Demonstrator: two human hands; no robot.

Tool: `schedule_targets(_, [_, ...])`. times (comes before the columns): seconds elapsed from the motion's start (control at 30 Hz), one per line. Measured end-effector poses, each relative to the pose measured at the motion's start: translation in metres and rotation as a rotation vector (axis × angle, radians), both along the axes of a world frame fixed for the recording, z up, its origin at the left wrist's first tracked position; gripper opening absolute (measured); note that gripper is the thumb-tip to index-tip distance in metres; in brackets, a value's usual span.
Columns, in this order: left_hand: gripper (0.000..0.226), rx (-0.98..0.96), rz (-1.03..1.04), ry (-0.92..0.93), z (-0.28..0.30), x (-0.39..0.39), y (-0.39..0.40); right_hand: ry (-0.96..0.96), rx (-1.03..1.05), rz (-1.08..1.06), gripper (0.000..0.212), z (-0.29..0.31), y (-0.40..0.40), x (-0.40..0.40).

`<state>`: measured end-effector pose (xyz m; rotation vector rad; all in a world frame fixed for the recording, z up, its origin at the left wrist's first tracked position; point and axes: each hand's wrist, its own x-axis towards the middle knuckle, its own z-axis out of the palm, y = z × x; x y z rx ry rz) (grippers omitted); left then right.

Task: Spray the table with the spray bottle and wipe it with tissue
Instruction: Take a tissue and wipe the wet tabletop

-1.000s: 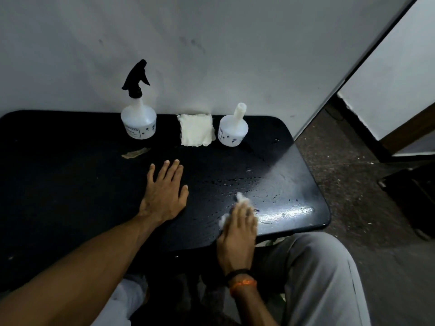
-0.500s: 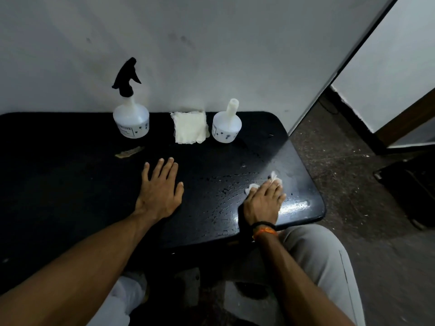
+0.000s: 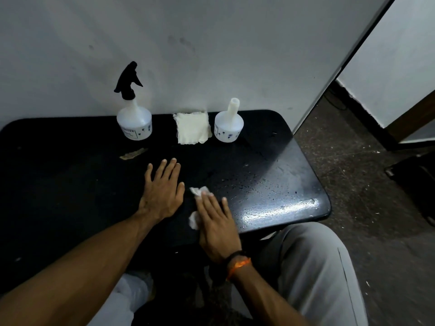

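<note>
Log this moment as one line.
step: wiping | right hand: presses tissue on table | left hand: flat on table | spray bottle: untouched

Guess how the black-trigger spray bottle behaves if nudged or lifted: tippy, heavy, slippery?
The spray bottle probably resists tipping: its body is squat and wide under a narrow neck. Likely rigid plastic, light if near empty, but the fill level can't be read. It stands on the table away from the wet patch, so it likely won't skid.
</note>
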<state>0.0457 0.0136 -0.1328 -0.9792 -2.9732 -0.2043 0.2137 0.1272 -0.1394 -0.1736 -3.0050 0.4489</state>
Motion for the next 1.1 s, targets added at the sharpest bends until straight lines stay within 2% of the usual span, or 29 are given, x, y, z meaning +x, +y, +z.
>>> schedule_targets(0.17, [0.062,-0.029,-0.004,-0.013,0.001,0.000,-0.001,-0.103,0.041,-0.430,0.068,0.006,0.062,-0.004])
schedule_targets(0.23, [0.062,-0.016,-0.012,-0.016,0.002,0.000,-0.001,-0.131,0.038,-0.513,0.069,0.011,0.074,-0.023])
schedule_targets(0.37, [0.061,-0.009,-0.007,-0.035,0.001,0.000,-0.003,-0.149,0.005,-0.462,0.065,0.017,0.063,-0.069])
schedule_targets(0.47, [0.060,0.006,-0.007,-0.058,0.002,-0.001,-0.003,-0.116,0.013,-0.221,0.057,0.016,0.027,-0.077])
schedule_targets(0.57, [0.059,0.051,0.005,-0.119,0.004,-0.003,-0.002,-0.083,0.018,-0.037,0.059,0.016,-0.010,-0.049])
schedule_targets(0.7, [0.056,0.099,0.028,-0.182,0.009,-0.003,-0.002,-0.062,0.105,0.014,0.057,0.025,-0.037,0.010])
schedule_targets(0.77, [0.055,0.122,0.038,-0.211,0.011,-0.004,-0.002,-0.008,0.133,0.051,0.046,0.031,-0.036,0.023])
schedule_targets(0.87, [0.053,0.159,0.047,-0.250,0.018,0.003,-0.001,0.025,0.154,0.004,0.017,0.052,-0.018,0.024])
schedule_targets(0.9, [0.053,0.162,0.047,-0.265,0.021,0.007,-0.001,0.000,0.118,-0.042,0.015,0.058,-0.011,0.020])
schedule_targets(1.03, [0.052,0.127,-0.011,-0.240,0.027,0.034,-0.001,-0.031,-0.125,-0.308,0.023,0.083,0.026,0.005])
schedule_targets(1.1, [0.052,0.099,-0.060,-0.217,0.030,0.043,0.004,-0.087,-0.206,-0.375,0.025,0.094,0.047,-0.005])
